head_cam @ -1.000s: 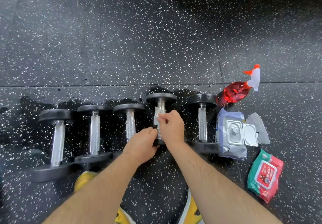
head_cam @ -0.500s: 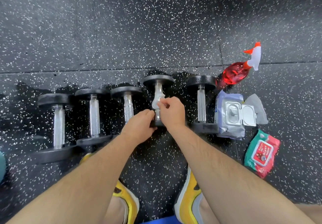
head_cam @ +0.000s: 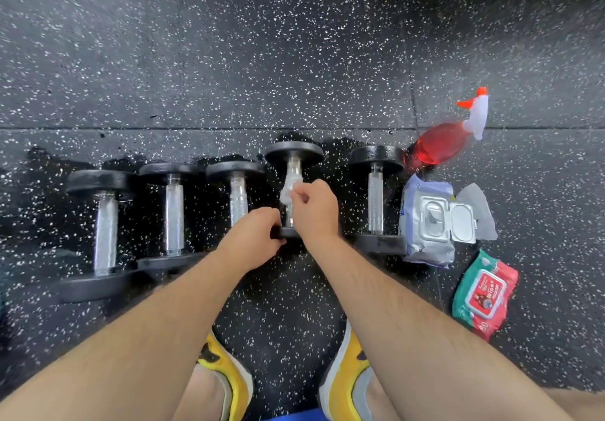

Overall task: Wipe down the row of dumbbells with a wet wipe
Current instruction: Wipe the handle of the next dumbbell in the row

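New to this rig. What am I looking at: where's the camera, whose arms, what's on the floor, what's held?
No machine here: a person works with bare hands, and the picture comes from a wide-angle camera on their head, looking down. Five dumbbells lie in a row on the speckled floor. The right hand pinches a wet wipe against the handle of the fourth dumbbell from the left; the left hand grips its near end. To the right are a red spray bottle, an open wipes pack and a red-and-green wipes pack. The yellow shoes are the person's.
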Demonstrator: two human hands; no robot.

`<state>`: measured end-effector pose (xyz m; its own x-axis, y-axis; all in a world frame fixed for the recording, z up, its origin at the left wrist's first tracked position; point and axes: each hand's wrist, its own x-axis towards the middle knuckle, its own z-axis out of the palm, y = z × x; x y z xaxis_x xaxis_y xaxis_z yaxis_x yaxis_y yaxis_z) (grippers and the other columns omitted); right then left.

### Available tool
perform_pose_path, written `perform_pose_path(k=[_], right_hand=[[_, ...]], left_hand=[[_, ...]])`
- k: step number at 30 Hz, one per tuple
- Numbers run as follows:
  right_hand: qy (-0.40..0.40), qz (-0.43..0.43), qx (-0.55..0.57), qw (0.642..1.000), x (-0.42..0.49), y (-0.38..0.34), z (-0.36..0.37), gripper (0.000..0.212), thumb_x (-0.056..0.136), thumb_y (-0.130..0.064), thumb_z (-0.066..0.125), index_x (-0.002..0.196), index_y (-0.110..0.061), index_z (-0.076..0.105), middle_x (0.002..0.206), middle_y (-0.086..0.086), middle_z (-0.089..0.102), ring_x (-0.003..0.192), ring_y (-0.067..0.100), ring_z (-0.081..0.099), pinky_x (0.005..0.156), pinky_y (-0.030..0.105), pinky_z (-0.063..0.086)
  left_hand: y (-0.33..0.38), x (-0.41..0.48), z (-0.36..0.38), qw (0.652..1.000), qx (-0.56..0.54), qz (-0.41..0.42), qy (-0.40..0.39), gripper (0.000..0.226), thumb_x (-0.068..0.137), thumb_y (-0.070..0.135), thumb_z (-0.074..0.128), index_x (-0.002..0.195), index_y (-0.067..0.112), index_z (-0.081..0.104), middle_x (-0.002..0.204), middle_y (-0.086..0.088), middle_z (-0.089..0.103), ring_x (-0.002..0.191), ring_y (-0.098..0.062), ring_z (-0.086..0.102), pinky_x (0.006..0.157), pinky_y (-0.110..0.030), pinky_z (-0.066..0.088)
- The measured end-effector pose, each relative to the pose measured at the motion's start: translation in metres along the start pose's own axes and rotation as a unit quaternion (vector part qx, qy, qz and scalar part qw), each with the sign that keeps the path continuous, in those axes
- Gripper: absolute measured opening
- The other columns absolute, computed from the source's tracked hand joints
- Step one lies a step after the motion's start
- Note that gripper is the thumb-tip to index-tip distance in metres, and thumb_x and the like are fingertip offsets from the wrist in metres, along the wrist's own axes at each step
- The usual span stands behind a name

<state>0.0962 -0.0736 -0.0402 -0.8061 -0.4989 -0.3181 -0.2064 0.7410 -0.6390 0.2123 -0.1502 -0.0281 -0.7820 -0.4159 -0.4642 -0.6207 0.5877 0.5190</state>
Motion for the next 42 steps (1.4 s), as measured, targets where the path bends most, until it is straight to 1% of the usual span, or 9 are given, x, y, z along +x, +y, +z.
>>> perform_pose_path(k=[6, 9, 13, 17, 21, 23, 29, 36, 42], right_hand=[[-0.018, -0.078, -0.048, 0.996, 0.009, -0.002, -0.006, 0.033, 0.093, -0.014, 0.056, 0.061, -0.012, 0.051, 0.080, -0.003, 0.039, 0.071, 0.017, 0.045, 0.060, 0.028, 0.041], [-0.064, -0.094, -0.075, 0.991, 0.011, 0.003, -0.006, 0.024, 0.093, -0.014, 0.058, 0.073, -0.007, 0.067, 0.083, -0.001, 0.043, 0.075, 0.016, 0.047, 0.063, 0.028, 0.041], [-0.030, -0.027, 0.000, 0.999, 0.014, 0.006, -0.010, 0.017, 0.095, -0.019, 0.062, 0.081, -0.014, 0.070, 0.086, -0.005, 0.049, 0.075, 0.003, 0.048, 0.065, 0.015, 0.036], [-0.063, -0.055, -0.045, 0.995, 0.006, 0.006, -0.009, 0.036, 0.094, -0.018, 0.062, 0.060, -0.024, 0.050, 0.083, -0.002, 0.046, 0.074, 0.013, 0.050, 0.066, 0.026, 0.041], [-0.005, 0.040, 0.063, 0.997, 0.011, 0.006, -0.012, 0.007, 0.094, -0.018, 0.065, 0.090, -0.016, 0.071, 0.096, -0.004, 0.059, 0.089, 0.009, 0.058, 0.085, 0.027, 0.048], [0.011, 0.077, 0.107, 0.991, 0.006, 0.009, -0.010, 0.006, 0.094, -0.018, 0.066, 0.094, -0.014, 0.071, 0.098, -0.005, 0.061, 0.091, 0.009, 0.059, 0.088, 0.028, 0.049], [-0.049, -0.047, -0.012, 0.998, 0.019, 0.004, -0.011, 0.018, 0.097, -0.025, 0.061, 0.085, -0.016, 0.070, 0.090, -0.004, 0.047, 0.078, 0.006, 0.050, 0.067, 0.016, 0.036], [-0.139, -0.121, -0.088, 0.979, 0.015, 0.011, -0.017, 0.017, 0.096, -0.024, 0.064, 0.099, -0.015, 0.078, 0.093, -0.001, 0.044, 0.085, 0.017, 0.052, 0.082, 0.032, 0.048], [-0.136, -0.071, -0.057, 0.987, 0.019, 0.012, -0.028, 0.013, 0.093, -0.027, 0.070, 0.099, -0.017, 0.075, 0.092, -0.005, 0.047, 0.078, 0.003, 0.047, 0.077, 0.023, 0.037]], left_hand=[[0.004, 0.000, 0.000, 1.000, 0.009, 0.012, 0.008, 0.016, 0.085, 0.028, 0.071, 0.087, 0.022, 0.056, 0.085, 0.010, 0.054, 0.077, -0.010, 0.053, 0.062, -0.026, 0.040], [0.004, 0.000, 0.001, 1.000, 0.014, 0.013, 0.009, 0.016, 0.085, 0.029, 0.071, 0.087, 0.022, 0.056, 0.085, 0.010, 0.054, 0.076, -0.010, 0.053, 0.063, -0.026, 0.041], [0.005, 0.000, 0.002, 1.000, 0.017, 0.021, 0.010, 0.017, 0.085, 0.030, 0.071, 0.091, 0.022, 0.057, 0.090, 0.010, 0.056, 0.082, -0.012, 0.054, 0.069, -0.028, 0.046], [0.003, 0.001, 0.002, 1.000, 0.021, 0.022, 0.009, 0.017, 0.086, 0.029, 0.070, 0.090, 0.021, 0.056, 0.089, 0.009, 0.055, 0.081, -0.012, 0.054, 0.065, -0.027, 0.041], [0.004, 0.001, 0.003, 0.999, 0.017, 0.027, 0.006, 0.015, 0.086, 0.030, 0.070, 0.090, 0.023, 0.057, 0.089, 0.010, 0.055, 0.082, -0.011, 0.054, 0.068, -0.026, 0.044], [0.005, 0.001, 0.003, 0.999, 0.019, 0.029, 0.003, 0.014, 0.086, 0.029, 0.069, 0.090, 0.024, 0.057, 0.089, 0.011, 0.055, 0.082, -0.011, 0.054, 0.069, -0.026, 0.045], [0.005, 0.001, 0.003, 0.999, 0.024, 0.033, 0.004, 0.016, 0.087, 0.029, 0.069, 0.089, 0.025, 0.054, 0.087, 0.012, 0.051, 0.079, -0.009, 0.052, 0.062, -0.022, 0.035], [0.006, 0.000, 0.004, 0.999, 0.028, 0.041, 0.005, 0.015, 0.088, 0.029, 0.067, 0.093, 0.020, 0.056, 0.092, 0.009, 0.054, 0.085, -0.012, 0.053, 0.067, -0.024, 0.038], [0.009, 0.000, 0.004, 0.998, 0.028, 0.049, 0.011, 0.013, 0.088, 0.028, 0.067, 0.093, 0.023, 0.056, 0.094, 0.009, 0.055, 0.086, -0.011, 0.052, 0.071, -0.024, 0.041]])
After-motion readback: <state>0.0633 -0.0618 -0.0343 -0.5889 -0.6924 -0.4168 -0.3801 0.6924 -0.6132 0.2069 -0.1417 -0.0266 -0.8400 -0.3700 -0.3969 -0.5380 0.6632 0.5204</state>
